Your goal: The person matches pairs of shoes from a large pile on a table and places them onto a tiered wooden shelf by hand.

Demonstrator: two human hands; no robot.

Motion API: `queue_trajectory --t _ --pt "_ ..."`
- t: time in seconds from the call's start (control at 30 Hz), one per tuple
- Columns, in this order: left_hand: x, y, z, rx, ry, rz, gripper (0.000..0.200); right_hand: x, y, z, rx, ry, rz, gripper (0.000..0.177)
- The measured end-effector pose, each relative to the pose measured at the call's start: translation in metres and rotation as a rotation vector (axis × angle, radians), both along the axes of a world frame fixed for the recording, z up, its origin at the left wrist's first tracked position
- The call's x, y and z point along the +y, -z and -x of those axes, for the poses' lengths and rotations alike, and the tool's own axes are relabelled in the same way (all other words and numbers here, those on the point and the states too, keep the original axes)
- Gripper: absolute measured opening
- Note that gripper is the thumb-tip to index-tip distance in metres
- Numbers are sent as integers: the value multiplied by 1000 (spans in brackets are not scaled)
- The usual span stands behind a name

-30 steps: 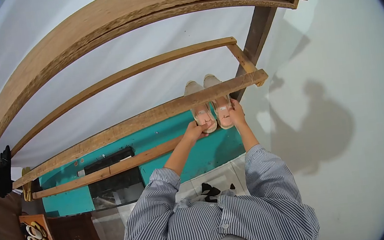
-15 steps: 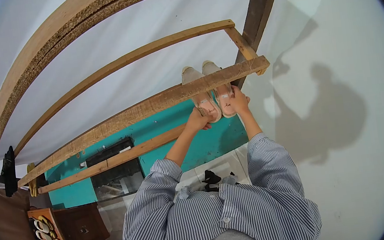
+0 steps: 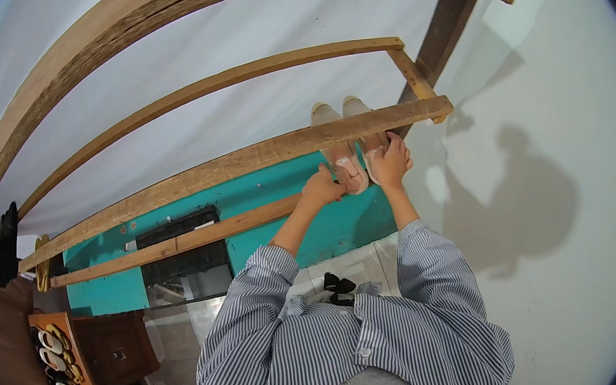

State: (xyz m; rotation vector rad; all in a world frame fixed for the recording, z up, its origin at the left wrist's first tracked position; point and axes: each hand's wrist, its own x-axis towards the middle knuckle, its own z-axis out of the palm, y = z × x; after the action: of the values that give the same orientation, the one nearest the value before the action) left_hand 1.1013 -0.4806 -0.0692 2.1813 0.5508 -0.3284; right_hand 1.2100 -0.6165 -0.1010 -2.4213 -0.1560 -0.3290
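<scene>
Already paired at twelve o'clock, beige, pink-insoled flat shoes (image 3: 349, 170) cross behind a rough brown wooden rail (image 3: 243, 163); the left hand (image 3: 320, 188) pinches one heel, the right hand (image 3: 393, 163) clasps the other, neither shoe yet released.

rough, matt wood is shown in the front rail (image 3: 243, 161) and top board (image 3: 91, 54); matt cloth is seen in the striped shirt (image 3: 297, 355).

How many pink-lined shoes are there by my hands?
2: one shoe at your left hand, the other shoe beside it at your right hand. A wooden rail crosses in front of both, hiding part of each; no third shows there.
</scene>
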Motion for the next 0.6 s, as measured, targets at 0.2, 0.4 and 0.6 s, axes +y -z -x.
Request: queue_trajectory --t 0.2,0.4,0.6 --pt "43 19 82 -325 -287 -123 77 89 -23 103 -266 -470 -98 31" --pt "130 -4 269 -514 -842 -144 56 221 -30 265 -226 -1022 -208 22" --pt "172 -4 508 -648 -1343 -310 34 323 -40 493 -133 -1574 -331 19"
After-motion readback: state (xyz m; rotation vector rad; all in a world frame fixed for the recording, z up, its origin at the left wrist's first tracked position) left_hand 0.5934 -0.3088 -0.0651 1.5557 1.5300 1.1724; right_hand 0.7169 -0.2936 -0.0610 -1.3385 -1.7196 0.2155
